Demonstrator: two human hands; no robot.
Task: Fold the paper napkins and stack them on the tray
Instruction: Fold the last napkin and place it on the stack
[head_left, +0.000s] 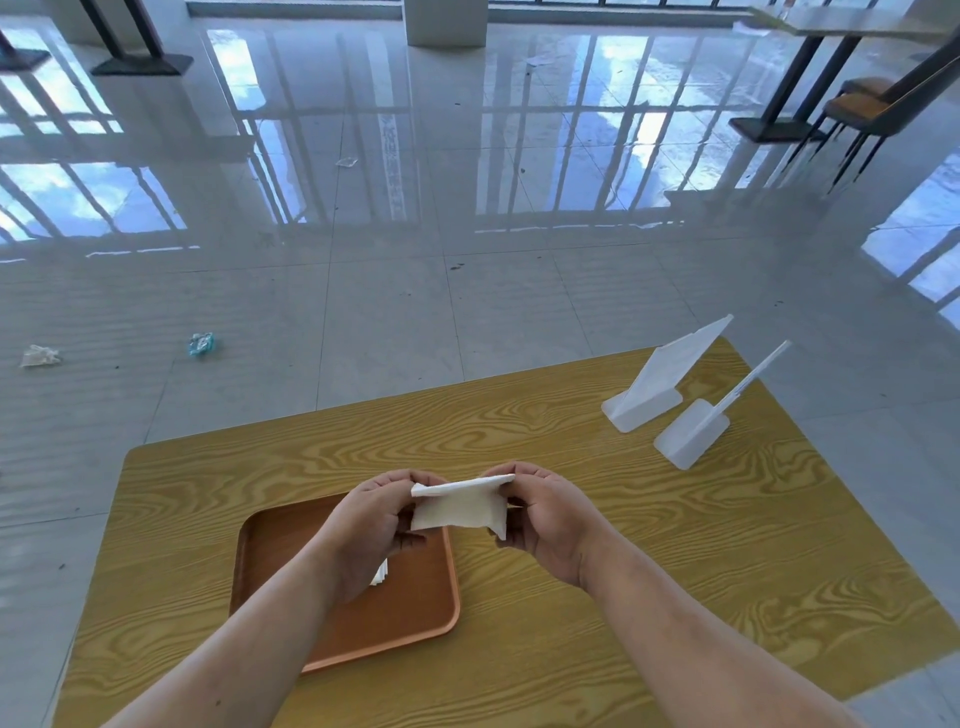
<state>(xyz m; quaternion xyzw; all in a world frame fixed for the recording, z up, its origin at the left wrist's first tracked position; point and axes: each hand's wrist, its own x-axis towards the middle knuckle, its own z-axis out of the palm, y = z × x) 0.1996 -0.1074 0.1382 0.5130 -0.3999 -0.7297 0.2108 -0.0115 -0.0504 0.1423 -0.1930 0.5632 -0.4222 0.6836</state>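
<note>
Both bare forearms reach forward from the bottom of the view and converge toward the middle, wrists slightly bent. The left hand (371, 525) is raised with its back toward the camera, fingers curled and pinched together at the fingertips on one edge of a napkin (460, 506). The right hand (543, 519) mirrors it just beside, thumb on top and fingers curled beneath, gripping the opposite edge. The two hands sit level with each other, near but not touching, knuckles pointing away from the body.
</note>
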